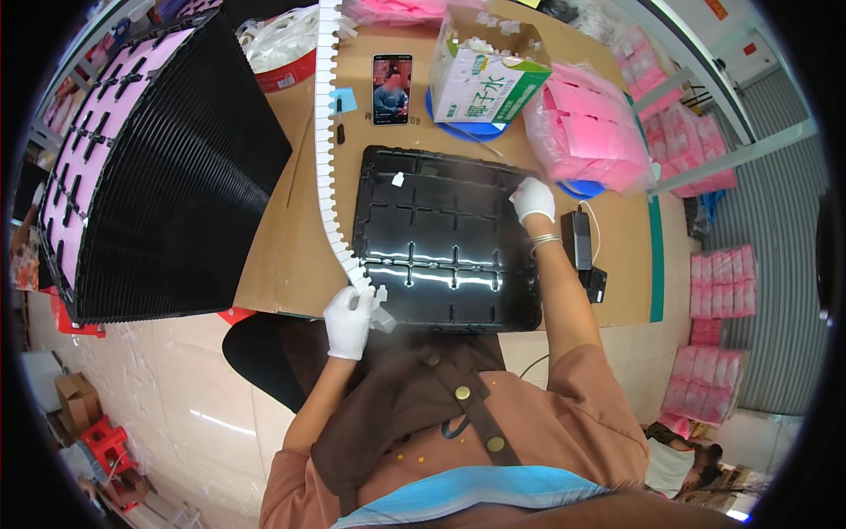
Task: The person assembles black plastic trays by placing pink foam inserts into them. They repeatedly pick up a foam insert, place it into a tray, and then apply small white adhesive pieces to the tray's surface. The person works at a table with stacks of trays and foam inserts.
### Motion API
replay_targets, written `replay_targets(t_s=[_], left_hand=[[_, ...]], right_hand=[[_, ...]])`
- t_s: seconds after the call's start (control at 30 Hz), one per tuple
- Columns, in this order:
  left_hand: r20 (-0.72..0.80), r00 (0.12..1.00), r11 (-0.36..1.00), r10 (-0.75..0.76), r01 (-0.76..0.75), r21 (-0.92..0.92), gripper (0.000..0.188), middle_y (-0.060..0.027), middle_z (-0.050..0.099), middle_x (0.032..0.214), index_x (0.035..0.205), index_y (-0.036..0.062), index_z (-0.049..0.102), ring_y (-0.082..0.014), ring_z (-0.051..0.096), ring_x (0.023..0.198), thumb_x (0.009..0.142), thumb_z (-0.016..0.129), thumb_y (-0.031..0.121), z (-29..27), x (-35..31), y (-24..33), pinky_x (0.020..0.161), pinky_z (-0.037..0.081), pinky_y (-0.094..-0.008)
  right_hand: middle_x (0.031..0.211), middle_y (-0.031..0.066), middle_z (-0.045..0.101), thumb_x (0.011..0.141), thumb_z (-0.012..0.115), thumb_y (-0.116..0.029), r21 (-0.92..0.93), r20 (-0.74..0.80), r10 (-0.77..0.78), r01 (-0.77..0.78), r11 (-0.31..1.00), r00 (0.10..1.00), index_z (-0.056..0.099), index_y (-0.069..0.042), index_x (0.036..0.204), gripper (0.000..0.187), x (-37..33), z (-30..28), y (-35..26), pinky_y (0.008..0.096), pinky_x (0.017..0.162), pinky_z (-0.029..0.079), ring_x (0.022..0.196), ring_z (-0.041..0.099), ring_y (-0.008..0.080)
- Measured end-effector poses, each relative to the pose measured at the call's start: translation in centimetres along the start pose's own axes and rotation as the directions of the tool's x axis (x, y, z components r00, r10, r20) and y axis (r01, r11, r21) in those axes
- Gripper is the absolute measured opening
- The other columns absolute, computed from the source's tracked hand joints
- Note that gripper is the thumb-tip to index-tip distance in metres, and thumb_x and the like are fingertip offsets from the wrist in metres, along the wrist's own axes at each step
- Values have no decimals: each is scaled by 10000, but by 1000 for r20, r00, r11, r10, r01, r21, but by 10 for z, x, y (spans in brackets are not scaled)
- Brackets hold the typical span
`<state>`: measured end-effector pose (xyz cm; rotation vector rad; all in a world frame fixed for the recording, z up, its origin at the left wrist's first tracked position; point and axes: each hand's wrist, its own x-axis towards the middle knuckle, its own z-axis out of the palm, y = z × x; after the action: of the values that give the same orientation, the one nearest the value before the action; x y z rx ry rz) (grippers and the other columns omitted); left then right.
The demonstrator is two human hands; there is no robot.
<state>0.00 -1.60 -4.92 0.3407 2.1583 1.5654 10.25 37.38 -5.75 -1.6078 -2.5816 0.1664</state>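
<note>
A black moulded plastic tray [423,220] lies flat at the table's near edge, in front of me. My left hand [348,322], in a white glove, is closed at the tray's near left corner. Its fingers pinch the near end of a long white strip of small tabs [322,167], which runs from the table's far side. A few pale tabs [382,317] hang beside those fingers. My gloved right hand [534,201] is curled over the tray's far right edge; its fingertips are partly hidden. One small white tab [398,179] sits on the tray's far left part.
A tall stack of black trays [176,176] leans at the left. Beyond my tray are a phone [391,89], an open carton [489,79] and bagged pink pieces [586,128]. A black power adapter [577,238] with a cable lies right of my forearm.
</note>
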Motion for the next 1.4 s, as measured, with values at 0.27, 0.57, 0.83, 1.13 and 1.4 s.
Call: replay_targets(t_s=[0.27, 0.57, 0.83, 1.13, 1.4], left_hand=[[-34, 994, 994, 102, -101, 47, 301, -25, 495, 600, 661, -20, 512, -62, 456, 569, 865, 663, 141, 0, 0, -5, 500, 377, -283], [-7, 994, 990, 106, -105, 93, 270, -153, 592, 685, 704, -21, 573, -271, 594, 611, 848, 659, 191, -1, 3, -15, 601, 469, -361], [-14, 992, 989, 127, -126, 74, 301, -160, 564, 672, 682, -10, 547, -315, 569, 611, 850, 644, 220, -2, 1, -16, 602, 458, -391], [-20, 988, 986, 155, -153, 63, 316, -151, 553, 662, 665, -5, 530, -305, 562, 601, 849, 653, 220, -4, 0, -12, 593, 454, -388], [-28, 984, 982, 174, -172, 82, 254, -138, 580, 678, 705, -5, 573, -278, 588, 625, 851, 657, 185, -6, 2, -7, 597, 461, -369]], right_hand=[[780, 163, 685, 801, 578, -110, 457, 45, -191, 150, 877, 981, 659, -34, 777, 114, -34, -29, -24, 396, 736, 520, 788, 678, 318], [784, 192, 665, 759, 576, -111, 399, 27, -489, 439, 805, 872, 690, -46, 831, 150, -26, 32, -179, 386, 763, 503, 812, 655, 327], [851, 197, 688, 777, 657, -151, 487, 238, -483, 327, 810, 842, 714, -40, 871, 157, -6, 32, -182, 372, 789, 524, 823, 677, 318], [977, 201, 679, 790, 650, -182, 93, 264, -449, 441, 893, 854, 709, -47, 896, 182, -13, 29, -210, 422, 825, 525, 915, 658, 358], [904, 230, 662, 792, 586, -53, 295, 18, -561, 532, 794, 827, 652, -37, 806, 70, -43, 27, -194, 439, 767, 532, 849, 656, 385]])
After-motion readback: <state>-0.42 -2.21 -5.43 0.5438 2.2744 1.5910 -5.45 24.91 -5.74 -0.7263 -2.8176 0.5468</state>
